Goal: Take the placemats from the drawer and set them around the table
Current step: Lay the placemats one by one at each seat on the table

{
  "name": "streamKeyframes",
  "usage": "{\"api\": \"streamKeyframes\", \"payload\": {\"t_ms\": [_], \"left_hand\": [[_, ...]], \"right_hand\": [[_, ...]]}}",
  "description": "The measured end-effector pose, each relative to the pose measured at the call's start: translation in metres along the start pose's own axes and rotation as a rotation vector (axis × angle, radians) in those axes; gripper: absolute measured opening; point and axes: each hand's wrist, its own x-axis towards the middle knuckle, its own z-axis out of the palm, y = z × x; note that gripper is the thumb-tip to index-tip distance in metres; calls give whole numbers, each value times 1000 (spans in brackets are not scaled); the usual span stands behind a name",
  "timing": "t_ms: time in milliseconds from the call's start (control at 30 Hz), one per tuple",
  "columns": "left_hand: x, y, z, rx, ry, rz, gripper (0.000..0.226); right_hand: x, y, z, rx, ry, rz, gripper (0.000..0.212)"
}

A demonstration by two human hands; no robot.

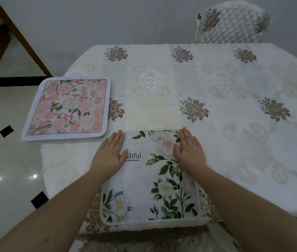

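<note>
So we've got two placemats down: the pink floral placemat (pixel 66 108) sits at the bench's (pixel 234 142) left edge, its corner overhanging a bit. The white floral placemat (pixel 149 180) lies at the near edge in front of us, left hand (pixel 110 153) and right hand (pixel 189 150) both flat on it, fingers straight, gripping nothing. Its print reads upright toward us; it looks roughly square, so no clear long axis. The far side by the chair (pixel 233 24) looks unset. Drawer's out of view.
</note>
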Motion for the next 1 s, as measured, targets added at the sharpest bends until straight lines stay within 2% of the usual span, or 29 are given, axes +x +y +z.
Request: {"api": "streamKeyframes", "payload": {"t_ms": [100,200,300,400,500,600,733,1000], "left_hand": [[-13,-13,-5,31,-33,-4,76],[-19,-10,-12,35,-50,-56,83],[-25,22,-17,-72,26,-64,74],[-33,60,-4,-118,22,-29,71],[-41,75,17,-99,-4,-58,71],[-51,75,26,-41,22,-60,61],[-62,65,29,19,39,-5,62],[-85,35,25,47,47,12,65]], "right_hand": [[-6,12,-6,-55,-36,-23,62],[-14,9,-9,-26,-10,68,61],[-29,-28,-3,94,82,81,62],[-49,-80,10,158,35,8,60],[-67,-108,30,89,-7,-38,66],[-74,-104,39,37,9,-47,60],[-71,-87,36,-1,10,-132,60],[-83,-37,24,-14,2,-45,61]]}}
